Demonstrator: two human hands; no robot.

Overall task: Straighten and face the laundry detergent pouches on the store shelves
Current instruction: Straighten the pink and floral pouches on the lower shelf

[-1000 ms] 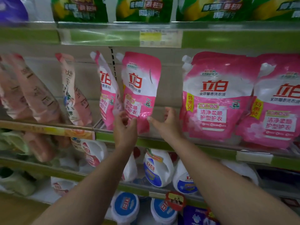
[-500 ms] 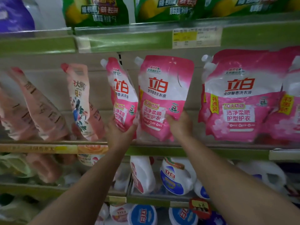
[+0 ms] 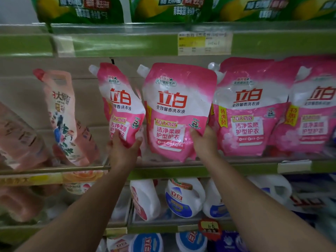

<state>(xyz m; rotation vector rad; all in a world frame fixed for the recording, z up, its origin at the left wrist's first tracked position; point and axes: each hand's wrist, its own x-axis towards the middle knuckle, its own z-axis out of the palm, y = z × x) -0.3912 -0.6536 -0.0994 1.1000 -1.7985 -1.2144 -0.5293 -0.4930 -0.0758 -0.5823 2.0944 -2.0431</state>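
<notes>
centre pouch (image 3: 177, 110) upright near shelf lip (image 3: 236, 168), touching 3 o'clock pouch (image 3: 249, 106); right hand (image 3: 205, 142) grips its lower corner; left hand (image 3: 121, 151) pinches turned pouch (image 3: 120, 106), gap at 9 o'clock

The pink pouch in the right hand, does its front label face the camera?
Yes, the pink pouch gripped low by the right hand shows its full printed front, red brand characters included, toward the camera.

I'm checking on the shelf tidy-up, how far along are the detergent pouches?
Done: the large pink pouches on the right stand facing out. In hand: the left hand grips the angled pouch; the right hand holds the front-facing pouch. Left: the peach pouches lean sideways.
</notes>
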